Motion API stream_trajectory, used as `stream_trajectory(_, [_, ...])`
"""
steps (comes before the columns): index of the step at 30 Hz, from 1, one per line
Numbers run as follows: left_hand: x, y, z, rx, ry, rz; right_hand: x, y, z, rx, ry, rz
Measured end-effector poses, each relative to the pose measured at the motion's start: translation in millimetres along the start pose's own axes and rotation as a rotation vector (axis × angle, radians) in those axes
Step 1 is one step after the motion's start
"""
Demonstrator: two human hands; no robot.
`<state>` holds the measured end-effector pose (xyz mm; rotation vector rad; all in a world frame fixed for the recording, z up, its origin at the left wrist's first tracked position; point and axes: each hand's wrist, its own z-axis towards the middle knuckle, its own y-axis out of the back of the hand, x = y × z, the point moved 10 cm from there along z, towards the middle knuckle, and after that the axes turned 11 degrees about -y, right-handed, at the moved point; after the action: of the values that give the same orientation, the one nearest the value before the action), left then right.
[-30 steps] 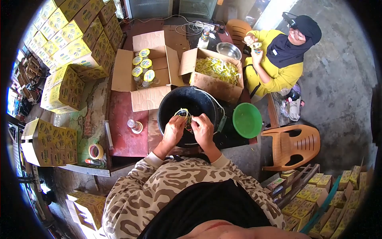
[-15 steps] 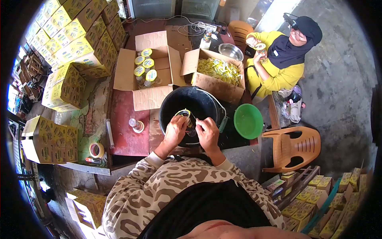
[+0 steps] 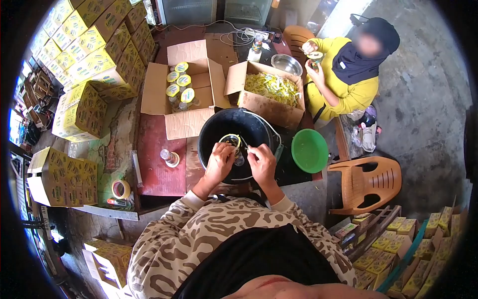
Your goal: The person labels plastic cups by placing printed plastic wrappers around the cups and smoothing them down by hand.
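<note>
Over the black bucket (image 3: 211, 124), my left hand (image 3: 220, 162) is closed around a clear cup (image 3: 239, 160) with a yellow-edged top, tilted within the bucket's mouth. My right hand (image 3: 262, 162) pinches beside it. A thin pale strip (image 3: 243, 141) runs from the cup's rim toward the right fingertips; its lower end is hard to make out. Left of the bucket, another clear cup (image 3: 170, 157) lies or stands on the red tabletop (image 3: 154, 179). Several lidded cups (image 3: 182, 80) sit in an open carton (image 3: 184, 124) behind the bucket.
A carton of yellow strips (image 3: 271, 88) and a green basin (image 3: 309, 150) flank the bucket. Behind is a metal bowl (image 3: 287, 64). A person in yellow (image 3: 343, 74) handles a cup at right. Printed boxes (image 3: 92, 50) are stacked left; an orange chair (image 3: 368, 184) stands right.
The cup's top has turned to face upward more, and the strip between it and my right hand shows more. The person in yellow has shifted their hands on their cup.
</note>
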<state>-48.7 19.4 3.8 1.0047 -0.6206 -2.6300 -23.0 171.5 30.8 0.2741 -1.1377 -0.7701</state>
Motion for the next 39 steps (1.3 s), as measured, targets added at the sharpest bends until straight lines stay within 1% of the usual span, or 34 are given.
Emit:
stream_trajectory(5, [-0.2,-2.2,-2.4,-0.001,-0.009,0.009,10.4,-5.2,-15.1,0.009,0.068,-0.069])
stream_trajectory(8, [3.9,-4.1,-4.9,-0.015,0.021,-0.010,11.1,-7.8,-16.9,0.016,0.085,-0.084])
stream_trajectory(11, [2.8,-8.7,-5.9,0.017,0.009,-0.048,9.6,-11.1,-13.5,0.021,0.085,-0.124])
stream_trajectory(14, [8.9,-9.9,-7.9,0.027,0.064,-0.050,1.4,-22.6,-9.7,0.040,0.069,-0.113])
stream_trajectory(16, [5.5,-15.1,-9.9,0.076,-0.010,-0.046,0.0,-25.8,-4.9,0.020,0.079,-0.120])
stream_trajectory(17, [-2.5,-20.2,-12.5,0.075,-0.061,-0.077,-9.7,-30.1,0.2,0.032,0.037,-0.136])
stream_trajectory(18, [-10.0,-20.5,-10.2,0.088,-0.026,-0.070,-19.4,-34.7,4.0,0.045,-0.005,-0.152])
stream_trajectory(19, [-9.0,-17.9,-10.1,0.064,-0.031,-0.054,-28.4,-32.8,8.4,0.020,-0.046,-0.077])
stream_trajectory(20, [-6.3,-14.5,-8.9,0.040,-0.037,-0.035,-32.9,-28.3,10.7,-0.024,-0.039,0.002])
stream_trajectory(22, [3.1,-8.4,-7.9,0.029,-0.024,0.000,-26.0,-18.1,12.3,-0.019,-0.065,-0.002])
stream_trajectory(26, [11.4,-1.6,-7.1,0.034,0.033,0.025,6.9,-1.6,0.2,-0.029,0.048,-0.032])
stream_trajectory(30, [2.8,-2.1,-4.6,0.052,-0.037,0.016,9.0,-16.2,-11.9,0.043,0.077,-0.128])
stream_trajectory(34, [12.8,-7.3,-8.1,0.068,0.015,-0.001,0.6,-30.1,-7.6,0.065,0.079,-0.146])
stream_trajectory(36, [21.2,-9.3,-9.8,0.080,0.087,-0.016,-0.4,-36.3,-5.3,0.076,0.073,-0.134])
stream_trajectory(38, [19.1,-13.4,-11.4,0.097,0.086,-0.009,-2.4,-38.7,1.3,0.070,0.050,-0.129])
stream_trajectory(39, [9.2,-14.9,-11.0,0.066,0.009,-0.049,-12.0,-40.9,6.5,0.064,0.009,-0.129])
